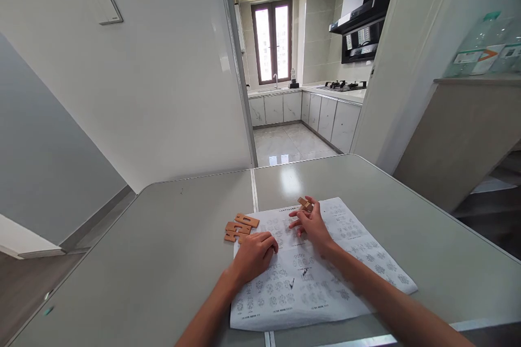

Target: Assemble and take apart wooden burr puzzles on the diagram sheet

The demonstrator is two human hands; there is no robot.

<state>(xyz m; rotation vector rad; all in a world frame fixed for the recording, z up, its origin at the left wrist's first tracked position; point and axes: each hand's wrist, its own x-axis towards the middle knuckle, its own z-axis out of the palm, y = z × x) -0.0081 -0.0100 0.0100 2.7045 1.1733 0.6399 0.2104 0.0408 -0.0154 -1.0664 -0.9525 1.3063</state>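
My right hand is raised a little over the printed sheet, palm turned partly up. Between its thumb and fingers it grips a small wooden puzzle piece; some of that piece is hidden by the fingers. My left hand rests back-up on the left part of the paper sheet, its fingers together and curled under. Just beyond it lie several flat notched wooden pieces with dark marks, among them a slotted wooden piece. The sheet carries many small line drawings and lies spread across the table seam.
The grey table has rounded far corners and a pale seam. A small green bit lies at its left edge. A wall borders the far left side, beside a kitchen doorway. Large plastic bottles stand on a ledge at right.
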